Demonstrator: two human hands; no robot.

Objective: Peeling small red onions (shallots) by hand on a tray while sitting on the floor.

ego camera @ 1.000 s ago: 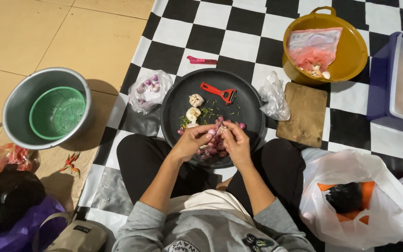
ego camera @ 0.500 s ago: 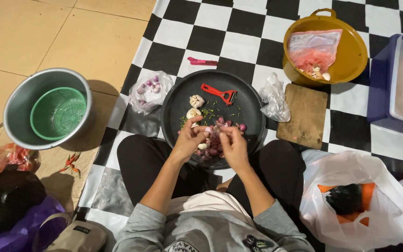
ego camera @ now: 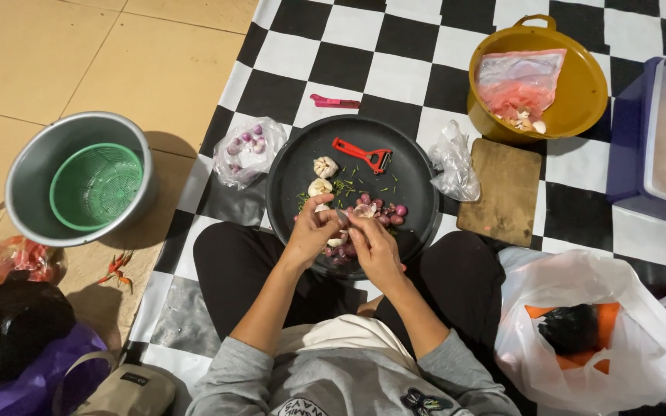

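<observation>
I sit cross-legged with a round black tray (ego camera: 410,166) in front of my lap. My left hand (ego camera: 311,233) and my right hand (ego camera: 371,245) meet over its near edge, both pinching one small garlic clove (ego camera: 341,219) between the fingertips. Small purple shallots (ego camera: 383,209) lie in a heap just beyond my right hand. Two garlic bulbs (ego camera: 323,176) and a red peeler (ego camera: 361,154) rest farther back on the tray, with green scraps scattered between them.
A metal pot holding a green basket (ego camera: 94,185) stands on the left. A bag of shallots (ego camera: 247,150), a pink knife (ego camera: 334,101), a yellow basin (ego camera: 580,85), a wooden board (ego camera: 506,190), a blue box (ego camera: 657,139) and white bags (ego camera: 603,331) surround the checkered mat.
My hands have shifted slightly back toward me and drawn closer together around the small clove. The tray and the rest have not moved.
</observation>
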